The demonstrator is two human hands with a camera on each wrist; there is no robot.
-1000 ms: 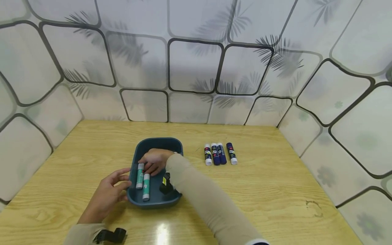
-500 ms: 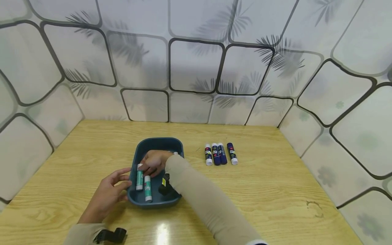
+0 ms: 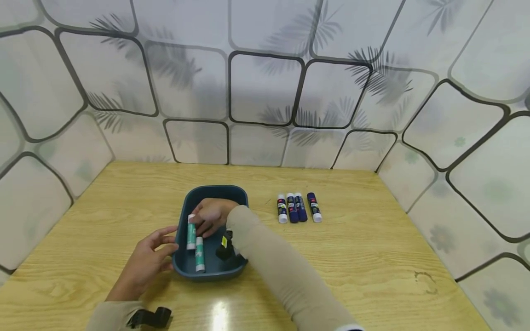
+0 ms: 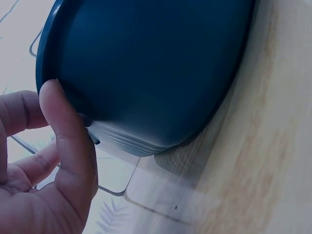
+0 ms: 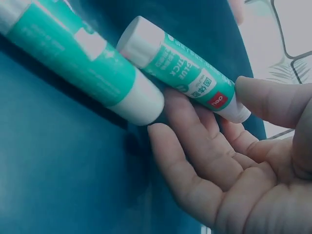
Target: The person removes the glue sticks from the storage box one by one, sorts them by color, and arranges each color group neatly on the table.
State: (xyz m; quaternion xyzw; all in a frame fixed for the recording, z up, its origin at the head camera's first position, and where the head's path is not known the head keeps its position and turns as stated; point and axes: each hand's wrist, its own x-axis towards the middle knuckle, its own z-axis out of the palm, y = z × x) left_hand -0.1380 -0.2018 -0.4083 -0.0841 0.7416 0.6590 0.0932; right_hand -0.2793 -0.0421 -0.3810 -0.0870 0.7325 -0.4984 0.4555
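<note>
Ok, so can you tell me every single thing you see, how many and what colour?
Green glue sticks: two that I can see, green and white, in the bin
Bin: one, dark blue, on the table
Navy tubes: four, dark blue and white, on the table right of the bin
White bit: one, bottom edge of the right wrist view, too cut off to tell
Table: one, light wood, under everything
Backdrop: one surround, pale with grey and black lines and leaves, behind and beside the table
Sleeves: two, beige, on the arms
Wrist devices: two, black, one per wrist
Left hand: one, touching the bin's left side
Right hand: one, in the bin, fingers pinching a green glue stick
</note>
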